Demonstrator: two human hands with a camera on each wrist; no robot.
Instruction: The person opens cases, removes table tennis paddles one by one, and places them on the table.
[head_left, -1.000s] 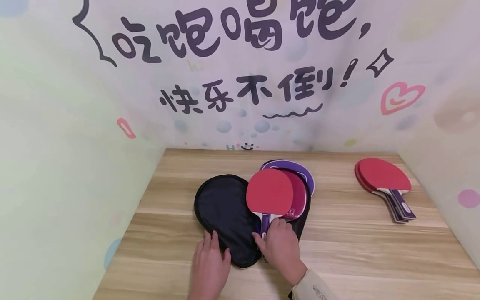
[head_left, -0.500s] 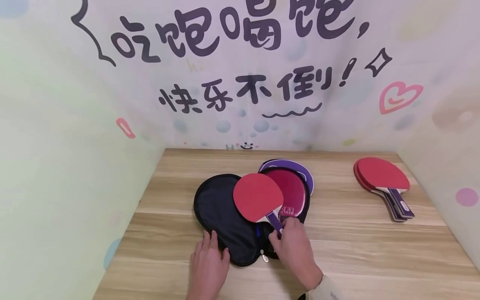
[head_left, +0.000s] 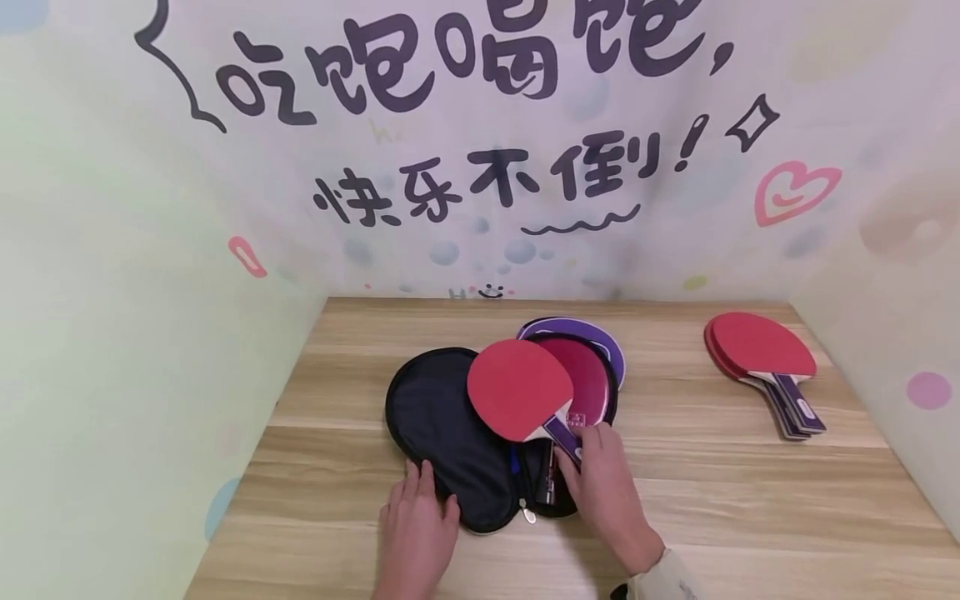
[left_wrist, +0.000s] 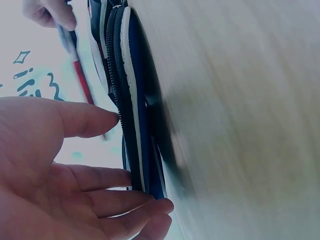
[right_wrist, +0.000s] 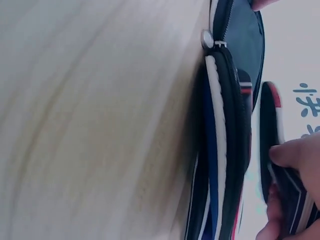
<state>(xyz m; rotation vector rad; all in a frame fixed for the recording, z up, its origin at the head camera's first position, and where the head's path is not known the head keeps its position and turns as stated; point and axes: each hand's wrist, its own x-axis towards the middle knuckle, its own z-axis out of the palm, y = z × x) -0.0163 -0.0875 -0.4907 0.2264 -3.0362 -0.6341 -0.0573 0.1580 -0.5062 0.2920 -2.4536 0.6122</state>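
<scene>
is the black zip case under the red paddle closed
No, the black zip case lies open flat on the wooden table, with the red paddle held over it.

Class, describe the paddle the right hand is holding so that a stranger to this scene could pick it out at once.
Start at the wooden table and find the open black case at its middle. Above it, the right hand pinches the purple handle of the red paddle. Unlike the darker paddle lying in the case and the paddle stack at the right, it is lifted and tilted.
</scene>
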